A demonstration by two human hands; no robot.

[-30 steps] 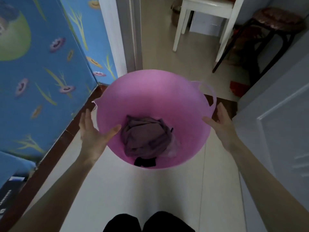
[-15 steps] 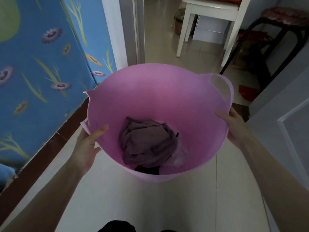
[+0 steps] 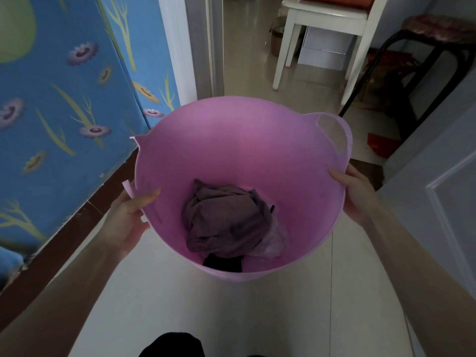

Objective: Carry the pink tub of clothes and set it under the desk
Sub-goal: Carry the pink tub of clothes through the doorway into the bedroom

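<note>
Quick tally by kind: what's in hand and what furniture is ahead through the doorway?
Pink tub: 1, gripped at the rim by left hand and right hand
Clothes pile inside it: 1
White chair: 1
Dark stool: 1
Total: 4

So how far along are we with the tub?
Done: pink tub is lifted, clothes inside. In hand: left hand and right hand grip its rim in the doorway. Left: no desk is visible; carrying and setting down remain.
</note>
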